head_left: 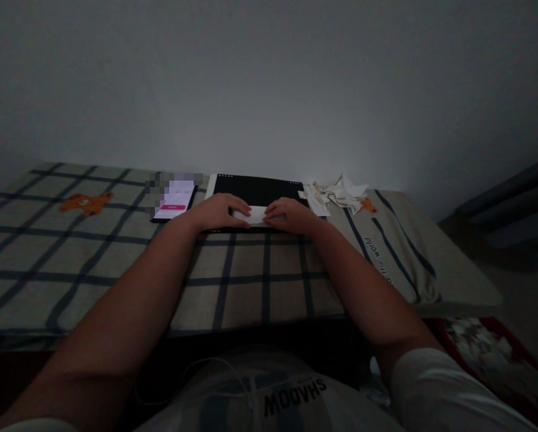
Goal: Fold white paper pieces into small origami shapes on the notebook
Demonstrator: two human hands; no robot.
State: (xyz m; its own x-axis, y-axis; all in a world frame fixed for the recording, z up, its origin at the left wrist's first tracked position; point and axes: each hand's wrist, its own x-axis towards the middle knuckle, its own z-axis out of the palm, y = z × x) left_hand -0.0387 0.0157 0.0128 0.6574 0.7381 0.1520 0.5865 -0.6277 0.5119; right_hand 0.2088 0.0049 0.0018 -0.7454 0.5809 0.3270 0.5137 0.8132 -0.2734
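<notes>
A small white piece of paper lies over the front part of a black board with a pale left edge. My left hand grips the paper's left end, thumb and fingers closed on it. At the other end, my right hand pinches the same paper with its fingertips. Both wrists rest near the board's front edge. Whether the paper is folded cannot be made out in the dim light.
Left of the board is a lit phone, partly blurred out. Crumpled paper scraps lie to its right. A checked cloth covers the table against a grey wall. Below right, a red container holds white scraps.
</notes>
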